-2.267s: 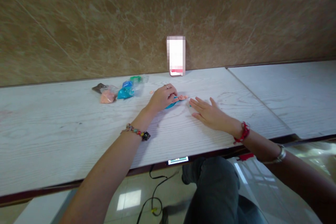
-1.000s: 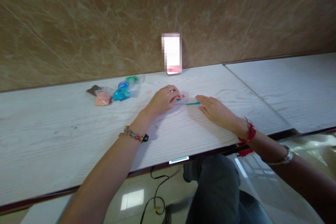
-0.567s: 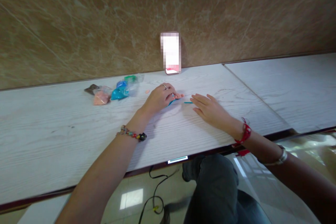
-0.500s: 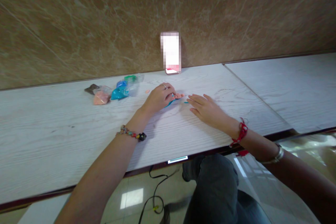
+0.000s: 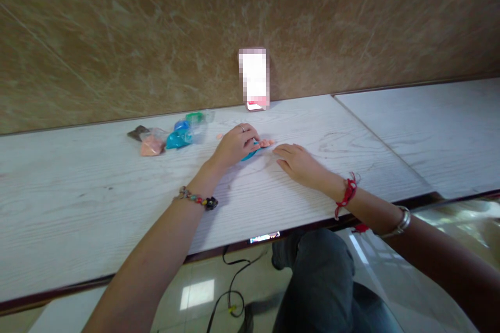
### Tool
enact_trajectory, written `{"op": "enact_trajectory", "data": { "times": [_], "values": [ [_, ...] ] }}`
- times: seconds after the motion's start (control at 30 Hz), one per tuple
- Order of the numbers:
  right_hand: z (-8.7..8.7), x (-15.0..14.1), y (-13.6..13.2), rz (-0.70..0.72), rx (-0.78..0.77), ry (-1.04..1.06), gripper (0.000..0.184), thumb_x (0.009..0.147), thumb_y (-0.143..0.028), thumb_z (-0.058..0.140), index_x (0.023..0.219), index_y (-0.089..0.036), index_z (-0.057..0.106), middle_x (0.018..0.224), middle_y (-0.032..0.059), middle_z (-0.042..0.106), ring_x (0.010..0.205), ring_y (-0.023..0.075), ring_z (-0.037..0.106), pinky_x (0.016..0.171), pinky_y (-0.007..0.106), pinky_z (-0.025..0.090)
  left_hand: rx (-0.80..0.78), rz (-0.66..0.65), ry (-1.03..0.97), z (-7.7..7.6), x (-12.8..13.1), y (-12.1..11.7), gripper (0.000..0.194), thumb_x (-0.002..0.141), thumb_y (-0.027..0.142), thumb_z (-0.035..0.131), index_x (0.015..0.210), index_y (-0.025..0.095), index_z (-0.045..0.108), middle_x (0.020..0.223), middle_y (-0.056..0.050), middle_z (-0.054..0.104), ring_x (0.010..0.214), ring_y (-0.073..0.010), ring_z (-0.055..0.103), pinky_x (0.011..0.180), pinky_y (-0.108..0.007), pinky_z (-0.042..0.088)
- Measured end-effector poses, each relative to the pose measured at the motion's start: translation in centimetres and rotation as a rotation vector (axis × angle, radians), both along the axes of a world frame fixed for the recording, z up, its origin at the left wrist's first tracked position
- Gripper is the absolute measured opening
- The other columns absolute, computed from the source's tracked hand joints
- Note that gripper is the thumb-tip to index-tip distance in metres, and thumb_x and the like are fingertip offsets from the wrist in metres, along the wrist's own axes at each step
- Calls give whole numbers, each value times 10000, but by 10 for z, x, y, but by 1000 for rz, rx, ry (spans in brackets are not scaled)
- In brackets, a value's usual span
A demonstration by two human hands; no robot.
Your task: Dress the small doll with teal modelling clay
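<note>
My left hand [image 5: 235,144] rests on the table with its fingers bent and closed on the near end of a piece of modelling clay. Along the top of this piece runs a row of small peach clay lumps [image 5: 267,143]; beneath them is a flat blue clay strip [image 5: 250,155]. Part of the piece is hidden by the fingers. My right hand [image 5: 299,165] lies palm down just right of the clay, fingers stretched out. Whatever is under its fingertips cannot be seen. A small peach clay bit [image 5: 219,137] sits beyond my left hand.
Bags of clay lie at the left: peach [image 5: 152,145], dark brown [image 5: 138,132], blue [image 5: 178,138] and green [image 5: 194,116]. A phone [image 5: 255,79] leans upright against the marbled wall [image 5: 117,36]. The white table's front edge [image 5: 312,226] runs above my knee.
My right hand has moved slightly left and nearer me, its fingers drawn closer together. The small blue bit seen by its fingertips is now covered. My left hand has barely shifted.
</note>
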State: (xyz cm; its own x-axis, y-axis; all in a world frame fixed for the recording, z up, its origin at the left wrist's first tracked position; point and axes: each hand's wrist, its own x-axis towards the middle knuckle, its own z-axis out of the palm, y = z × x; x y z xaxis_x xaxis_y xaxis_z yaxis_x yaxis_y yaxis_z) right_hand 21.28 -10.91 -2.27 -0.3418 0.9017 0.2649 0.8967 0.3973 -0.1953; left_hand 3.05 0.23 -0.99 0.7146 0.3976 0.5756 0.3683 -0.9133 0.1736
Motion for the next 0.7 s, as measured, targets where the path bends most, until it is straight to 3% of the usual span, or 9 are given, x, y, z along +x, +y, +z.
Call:
{"op": "enact_trajectory", "data": {
  "times": [0.2, 0.5, 0.7],
  "values": [
    [-6, 1, 1, -32, 20, 118, 399, 863, -124, 340, 1260, -111, 381, 1194, 118, 590, 1068, 190, 555, 963, 390, 374, 7, -4, -11, 0, -1, 0, 232, 762, 72, 399, 767, 145, 619, 823, -51, 593, 801, -148, 545, 729, -290, 462],
    [2, -1, -2, 33, 45, -21, 326, 868, -133, 360, 1084, -150, 603, 1200, 113, 577, 1124, 202, 515, 991, 427, 353, -2, -11, 7, 1, -1, -3, 220, 787, 86, 421, 789, 149, 632, 835, -52, 598, 820, -154, 546, 745, -300, 466],
    [2, -2, 0, 26, 14, 12, 332, 865, -126, 352, 1068, -159, 613, 1206, 92, 573, 1116, 201, 516, 1001, 461, 341, 2, -141, 122, 6, 6, -16, 281, 781, 95, 468, 965, 188, 659, 955, -64, 616, 935, -180, 529, 832, -350, 458]
  ]
}}
